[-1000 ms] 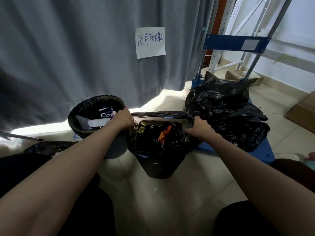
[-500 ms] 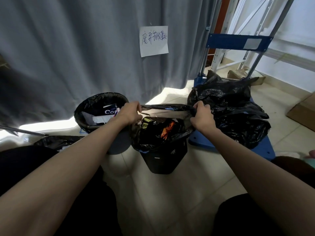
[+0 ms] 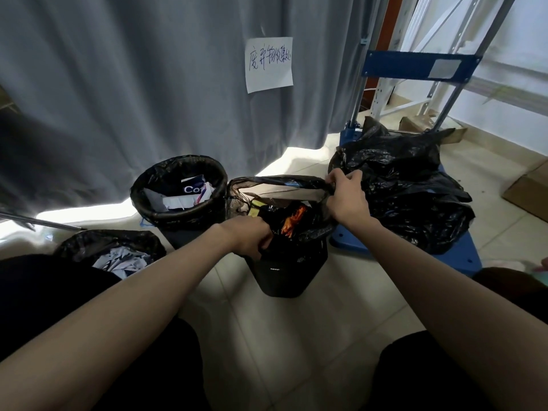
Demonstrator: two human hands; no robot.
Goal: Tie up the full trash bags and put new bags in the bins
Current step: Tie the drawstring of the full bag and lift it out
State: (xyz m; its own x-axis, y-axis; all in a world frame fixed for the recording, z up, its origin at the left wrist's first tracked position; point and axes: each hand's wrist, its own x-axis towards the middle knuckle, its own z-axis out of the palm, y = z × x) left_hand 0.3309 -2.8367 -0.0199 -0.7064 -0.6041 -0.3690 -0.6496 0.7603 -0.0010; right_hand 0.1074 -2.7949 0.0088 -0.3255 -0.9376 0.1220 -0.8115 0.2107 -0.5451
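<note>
Both hands grip the bag [image 3: 284, 185] in the middle bin [image 3: 281, 271] on the floor [image 3: 296, 351]: left hand [image 3: 249, 235] its near rim, right hand [image 3: 347, 197] its far rim.

The left hand [image 3: 250, 237] is gripping the near edge of the black trash bag [image 3: 299, 229] lining a small black bin [image 3: 281, 274] on the tiled floor [image 3: 296, 345], while the right hand [image 3: 347, 197] is pinching its far rim. A second lined bin [image 3: 181, 194] is standing just beside it, and tied bags are lying on a blue cart [image 3: 462, 253].

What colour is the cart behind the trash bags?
The cart is blue, with silver poles; the head view shows it.
</note>
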